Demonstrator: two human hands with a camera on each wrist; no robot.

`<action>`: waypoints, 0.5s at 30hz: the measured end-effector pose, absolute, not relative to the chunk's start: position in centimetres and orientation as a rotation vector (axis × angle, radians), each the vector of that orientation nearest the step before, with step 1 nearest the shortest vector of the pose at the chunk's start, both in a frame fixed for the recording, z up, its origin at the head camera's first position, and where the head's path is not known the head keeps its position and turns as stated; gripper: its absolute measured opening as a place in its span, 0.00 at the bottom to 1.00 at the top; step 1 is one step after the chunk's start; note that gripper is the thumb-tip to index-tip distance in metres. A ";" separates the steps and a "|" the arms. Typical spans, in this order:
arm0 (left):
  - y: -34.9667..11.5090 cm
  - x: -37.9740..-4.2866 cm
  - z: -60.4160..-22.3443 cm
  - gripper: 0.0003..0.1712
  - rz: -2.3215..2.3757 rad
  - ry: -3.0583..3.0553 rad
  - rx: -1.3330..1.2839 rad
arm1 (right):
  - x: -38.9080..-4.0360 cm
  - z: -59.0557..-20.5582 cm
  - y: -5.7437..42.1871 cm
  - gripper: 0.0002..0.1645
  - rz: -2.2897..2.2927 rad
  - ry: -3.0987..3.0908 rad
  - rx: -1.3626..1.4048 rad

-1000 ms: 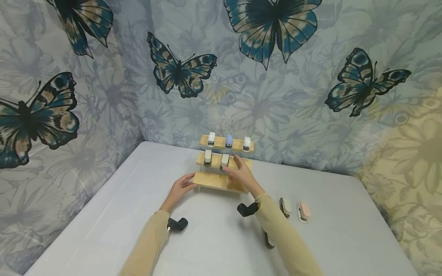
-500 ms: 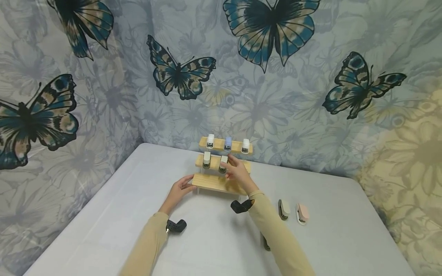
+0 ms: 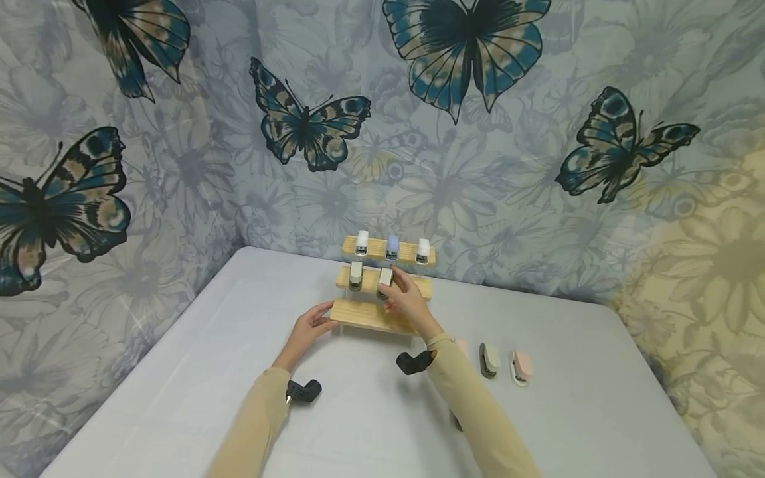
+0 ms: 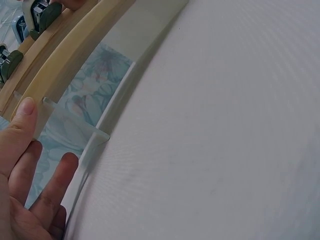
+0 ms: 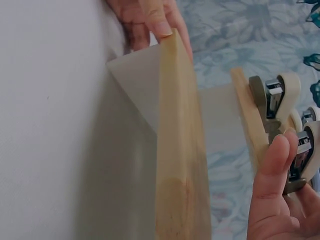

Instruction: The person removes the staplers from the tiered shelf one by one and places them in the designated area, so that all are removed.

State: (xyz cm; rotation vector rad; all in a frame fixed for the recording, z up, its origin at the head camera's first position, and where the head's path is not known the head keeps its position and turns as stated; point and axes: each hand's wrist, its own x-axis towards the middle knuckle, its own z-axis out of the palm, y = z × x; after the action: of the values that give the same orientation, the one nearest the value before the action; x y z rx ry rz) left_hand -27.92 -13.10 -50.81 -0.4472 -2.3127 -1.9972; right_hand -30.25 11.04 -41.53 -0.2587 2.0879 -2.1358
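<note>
A three-tier wooden display stand (image 3: 364, 315) with clear side supports stands toward the back of the table. On its middle board, my right hand (image 3: 415, 309) holds a cream stapler (image 3: 385, 280) with a dark green base, thumb and fingertips at its sides. Left of it on that board sits a matching cream stapler (image 3: 356, 275). At the bottom board's left end my left hand (image 3: 306, 332) grips the corner; the left wrist view shows the thumb (image 4: 26, 107) on the board and other fingers lower down. Nothing lies on the bottom board's visible part.
Along the top board are a white stapler (image 3: 362, 242), a blue stapler (image 3: 392, 247) and another white stapler (image 3: 423, 250). On the table (image 3: 586, 398) to the right lie a cream stapler (image 3: 489, 360) and a pink stapler (image 3: 521, 367). My right forearm partly hides other items.
My right hand has moved slightly left and closed its fingers around the cream stapler on the middle board. My left hand keeps its place at the stand's corner.
</note>
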 end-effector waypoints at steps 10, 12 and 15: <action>-13.1 -27.3 -49.5 0.30 -2.032 -2.320 -0.449 | -30.1 -41.7 11.3 0.44 -2.139 2.143 -0.234; -13.0 -26.9 -48.8 0.29 -2.032 -2.331 -0.447 | -30.0 -41.4 11.3 0.43 -2.127 2.166 -0.219; -12.9 -26.7 -48.3 0.29 -2.022 -2.332 -0.459 | -29.9 -40.8 11.4 0.42 -2.100 2.216 -0.210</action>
State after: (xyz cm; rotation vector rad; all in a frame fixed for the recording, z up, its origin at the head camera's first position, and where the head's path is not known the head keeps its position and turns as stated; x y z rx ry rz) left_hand -26.69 -12.94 -48.33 -0.4586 -2.3316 -2.0225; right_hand -29.90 11.42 -40.84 -0.2103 2.2163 -2.0999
